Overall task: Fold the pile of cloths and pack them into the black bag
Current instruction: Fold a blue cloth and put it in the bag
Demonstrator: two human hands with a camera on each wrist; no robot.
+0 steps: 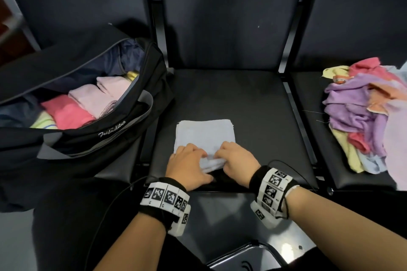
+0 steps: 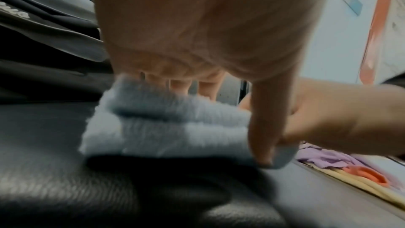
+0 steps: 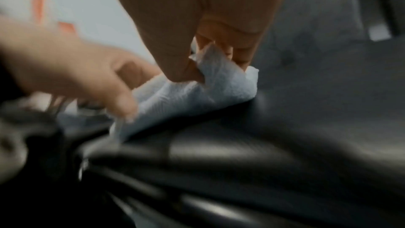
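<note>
The pale blue cloth (image 1: 204, 134) lies on the middle black seat (image 1: 253, 103), its near edge pinched by left hand (image 1: 187, 166) and right hand (image 1: 239, 161). Left of the cloth, the open black bag (image 1: 92, 138) bears partly legible white script, "Fei…"; right of it, the unfolded pile (image 1: 365, 112).

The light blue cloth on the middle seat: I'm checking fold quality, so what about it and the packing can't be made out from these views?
- Light blue cloth: near edge covered by the left hand and right hand in the head view; blurred in both wrist views.
- Black bag: contents partly hidden by its flap.
- Cloth pile: cut off by the head view's right edge.
</note>
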